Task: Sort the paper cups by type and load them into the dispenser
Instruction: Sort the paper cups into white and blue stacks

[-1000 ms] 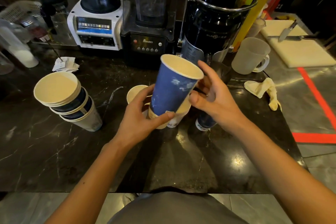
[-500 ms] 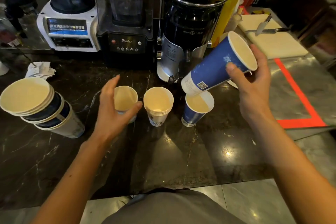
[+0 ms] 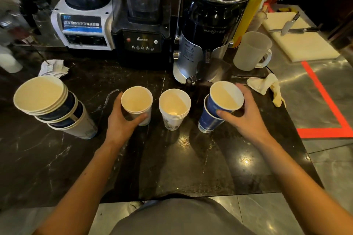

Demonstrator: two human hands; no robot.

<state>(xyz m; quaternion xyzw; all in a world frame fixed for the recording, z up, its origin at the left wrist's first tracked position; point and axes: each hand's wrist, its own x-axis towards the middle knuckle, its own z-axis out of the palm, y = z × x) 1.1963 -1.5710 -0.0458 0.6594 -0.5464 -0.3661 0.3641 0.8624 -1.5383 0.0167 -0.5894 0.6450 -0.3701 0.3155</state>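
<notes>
Three small groups of paper cups stand in a row on the dark marble counter [image 3: 172, 168]. My left hand [image 3: 122, 120] wraps around the left white cup stack [image 3: 136, 101]. A second white stack [image 3: 174, 108] with a printed pattern stands free in the middle. My right hand [image 3: 242, 118] grips a blue cup [image 3: 225, 97], tilted and partly nested in another blue cup [image 3: 207, 122] standing on the counter. At the far left leans a big mixed stack of blue and white cups [image 3: 51, 107]. No dispenser is identifiable in view.
Behind the cups stand a white blender base [image 3: 82, 28], a black blender [image 3: 142, 38] and a black-and-silver machine [image 3: 208, 34]. A frosted jug [image 3: 250, 51], a crumpled cloth [image 3: 265, 86], a cutting board with a knife [image 3: 298, 40] and crumpled paper [image 3: 52, 66] lie around. Red tape marks the right surface.
My right hand has brought the blue cup down from the air into the standing blue cup. My left hand has closed around the left white stack. The view shifted slightly.
</notes>
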